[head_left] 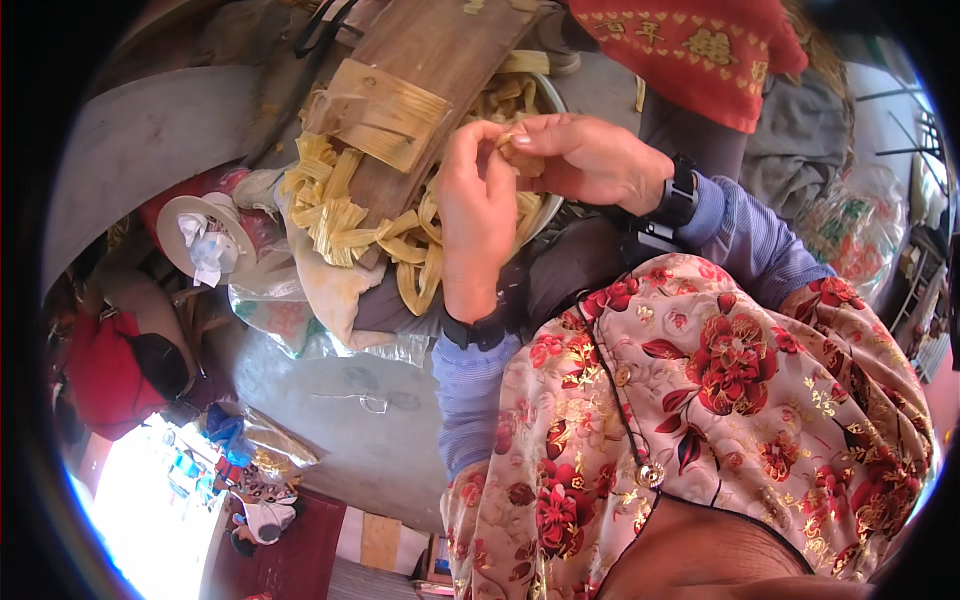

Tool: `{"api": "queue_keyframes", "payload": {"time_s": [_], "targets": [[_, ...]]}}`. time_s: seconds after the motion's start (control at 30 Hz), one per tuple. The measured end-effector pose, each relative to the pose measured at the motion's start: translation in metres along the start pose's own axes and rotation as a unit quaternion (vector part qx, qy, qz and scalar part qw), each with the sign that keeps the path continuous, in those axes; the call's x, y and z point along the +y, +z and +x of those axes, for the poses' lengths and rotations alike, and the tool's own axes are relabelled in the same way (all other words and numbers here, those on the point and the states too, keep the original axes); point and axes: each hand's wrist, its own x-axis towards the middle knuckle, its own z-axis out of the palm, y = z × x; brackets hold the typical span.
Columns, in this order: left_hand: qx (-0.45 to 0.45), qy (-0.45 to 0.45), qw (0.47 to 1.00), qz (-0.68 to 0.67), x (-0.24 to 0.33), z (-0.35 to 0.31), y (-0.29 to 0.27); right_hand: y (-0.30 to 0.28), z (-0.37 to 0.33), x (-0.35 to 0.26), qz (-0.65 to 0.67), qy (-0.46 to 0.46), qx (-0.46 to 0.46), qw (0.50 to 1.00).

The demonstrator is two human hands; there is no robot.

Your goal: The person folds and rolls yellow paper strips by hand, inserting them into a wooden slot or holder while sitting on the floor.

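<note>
My left hand (478,205) and my right hand (590,165) meet near the middle of the view, fingertips closed on a small piece of yellow ribbed strip (522,160) that looks like dried husk. Part of this strip is hidden behind the fingers. Below and left of my left hand, a chain of folded yellow strips (345,228) trails over the edge of a wooden board (415,60). A flat ribbed yellow sheet (385,115) lies across the board. Partly behind my hands is a metal basin (552,95) with more strips inside.
A red cloth (690,55) with gold patterns hangs at the top right, beside grey fabric (800,140). To the left stands a white round container (172,225) with crumpled paper. Clear plastic bags (855,225) lie at the right. A person in red (110,370) is at the lower left.
</note>
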Motion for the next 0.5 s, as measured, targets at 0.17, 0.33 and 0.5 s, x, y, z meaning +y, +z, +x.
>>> {"api": "queue_keyframes", "payload": {"time_s": [0.17, 0.33, 0.5], "targets": [[0.064, 0.084, 0.992, 0.065, 0.002, -0.007, 0.002, 0.017, -0.004, -0.004, -0.125, -0.060, 0.043, 0.989], [0.107, 0.081, 0.986, 0.097, -0.003, -0.011, 0.008, 0.022, -0.001, 0.000, -0.294, -0.165, 0.147, 0.930], [0.151, 0.166, 0.944, 0.241, -0.001, -0.011, 0.006, 0.016, 0.002, 0.001, -0.472, -0.196, 0.109, 0.853]]}}
